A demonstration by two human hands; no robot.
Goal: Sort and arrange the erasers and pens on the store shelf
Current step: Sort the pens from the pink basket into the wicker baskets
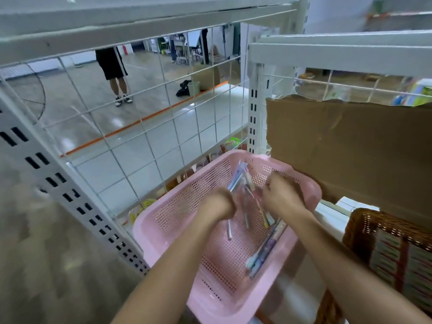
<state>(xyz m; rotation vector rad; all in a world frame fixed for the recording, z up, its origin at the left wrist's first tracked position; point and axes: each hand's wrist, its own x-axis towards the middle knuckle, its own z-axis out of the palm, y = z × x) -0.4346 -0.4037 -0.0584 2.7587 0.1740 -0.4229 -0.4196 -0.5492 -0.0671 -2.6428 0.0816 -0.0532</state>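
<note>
Both hands (247, 202) grip pens (240, 183) in pink basket (177, 213).

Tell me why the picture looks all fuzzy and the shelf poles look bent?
Head view: motion blur smears both hands, the left hand and the right hand, and the pens in the pink perforated plastic basket; the wide-angle lens bows the white metal shelf upright; ceiling lights glare off the shiny grey floor.
</note>
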